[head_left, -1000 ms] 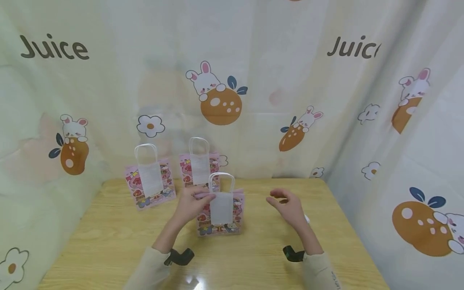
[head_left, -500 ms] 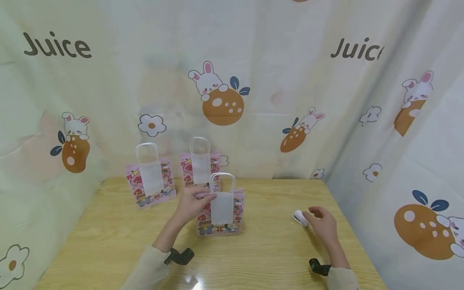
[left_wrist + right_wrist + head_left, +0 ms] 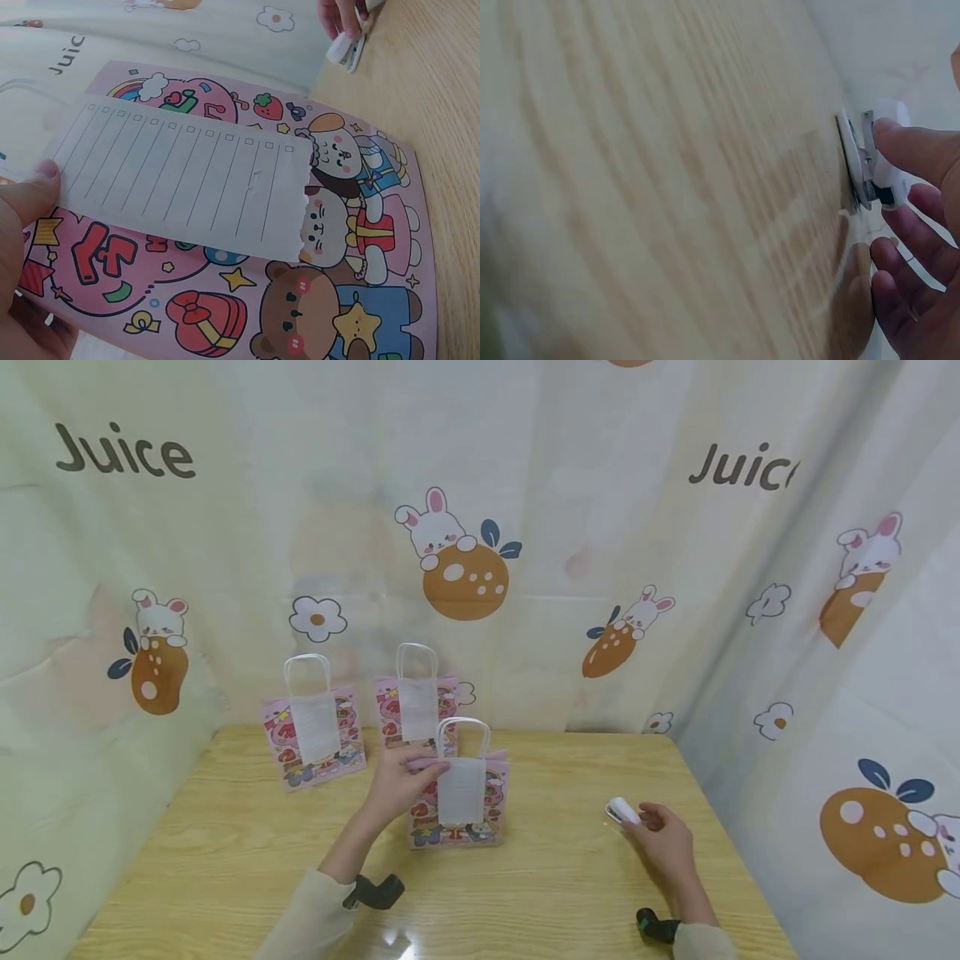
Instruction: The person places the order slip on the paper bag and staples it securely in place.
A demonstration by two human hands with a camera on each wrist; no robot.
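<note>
In the head view my left hand point(image 3: 395, 785) pinches the top left edge of a pink cartoon-printed paper gift bag point(image 3: 493, 827) with white handles, which stands upright on the table. A lined white paper slip point(image 3: 180, 176) with a torn lower edge lies over the bag's front; my left thumb is at its upper end in the left wrist view. Off to the right, my right hand point(image 3: 663, 839) holds the end of a small white stapler point(image 3: 621, 811) between thumb and fingers. In the right wrist view the stapler point(image 3: 889, 165) sits at the table surface, with the thumb on its upper arm.
Two similar gift bags stand behind, one at the back left point(image 3: 349, 760) and one in the back middle point(image 3: 387, 706), partly covered by the front bag and left hand. A printed curtain point(image 3: 525, 668) hangs behind and beside the wooden table point(image 3: 555, 893).
My right hand has moved right, away from the front bag's side, and come to the stapler, its fingers now holding the stapler's end. The left hand keeps holding the bag in place.
</note>
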